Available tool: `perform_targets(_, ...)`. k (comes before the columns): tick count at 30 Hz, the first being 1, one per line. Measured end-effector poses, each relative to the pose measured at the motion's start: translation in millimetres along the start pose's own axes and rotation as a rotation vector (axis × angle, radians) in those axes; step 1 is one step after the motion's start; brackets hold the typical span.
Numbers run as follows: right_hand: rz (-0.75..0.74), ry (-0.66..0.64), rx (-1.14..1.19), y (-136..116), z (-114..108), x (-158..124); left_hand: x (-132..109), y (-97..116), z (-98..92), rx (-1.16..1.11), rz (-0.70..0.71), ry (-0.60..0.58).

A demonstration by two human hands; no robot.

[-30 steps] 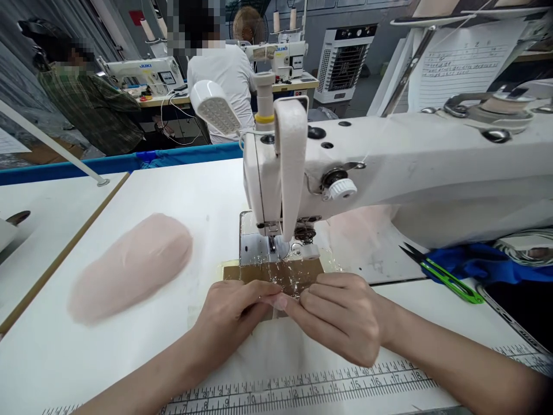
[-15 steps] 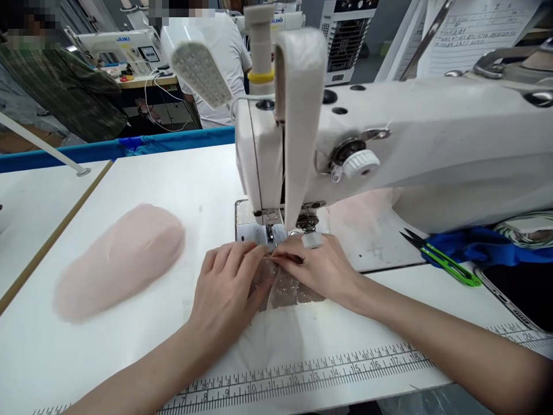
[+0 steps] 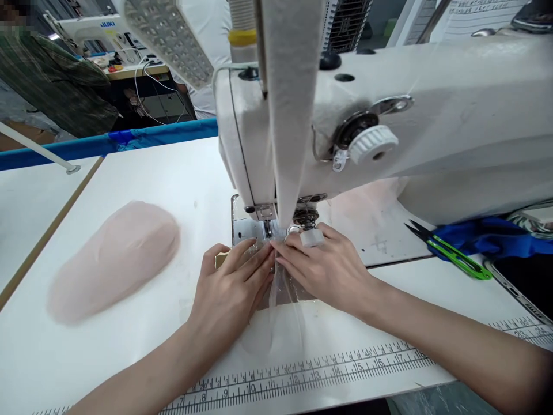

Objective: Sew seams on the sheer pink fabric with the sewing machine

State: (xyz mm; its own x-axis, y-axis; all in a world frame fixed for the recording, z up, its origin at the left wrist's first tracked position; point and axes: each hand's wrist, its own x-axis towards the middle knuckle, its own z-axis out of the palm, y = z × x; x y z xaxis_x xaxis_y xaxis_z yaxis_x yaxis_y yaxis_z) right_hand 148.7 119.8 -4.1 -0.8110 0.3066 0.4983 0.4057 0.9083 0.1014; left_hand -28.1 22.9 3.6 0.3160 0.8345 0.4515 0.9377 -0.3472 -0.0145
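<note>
My left hand (image 3: 227, 294) lies flat with fingers stretched forward, pressing a thin sheer piece of fabric (image 3: 280, 311) onto the bed of the white sewing machine (image 3: 389, 121). My right hand (image 3: 328, 268) lies beside it, fingers extended and pressing the same fabric just in front of the presser foot (image 3: 276, 230). The fingertips of both hands meet at the needle area. The fabric trails back toward me across the table.
A pale pink fabric piece (image 3: 114, 259) lies to the left on the white table (image 3: 173, 178). Green thread snips (image 3: 453, 256) and blue cloth (image 3: 488, 239) sit at the right. A ruler strip (image 3: 302, 374) runs along the front edge. A person in a green shirt (image 3: 56, 86) stands behind.
Both hands slid forward from the table's near part to the presser foot, carrying the sheer fabric with them. My head moved closer to the machine.
</note>
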Motion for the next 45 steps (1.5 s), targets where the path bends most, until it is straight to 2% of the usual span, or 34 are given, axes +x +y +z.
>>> perform_targets(4,0.009,-0.075,-0.044,0,1,0,1,3,-1.4,0.052,-0.021,-0.011)
perform_targets(9,0.011,-0.048,-0.081,4,1,3,2,5,-2.8,0.107,-0.025,-0.010)
perform_targets(45,0.049,-0.103,-0.151,11,6,6,5,0,5.7,0.067,-0.073,-0.052)
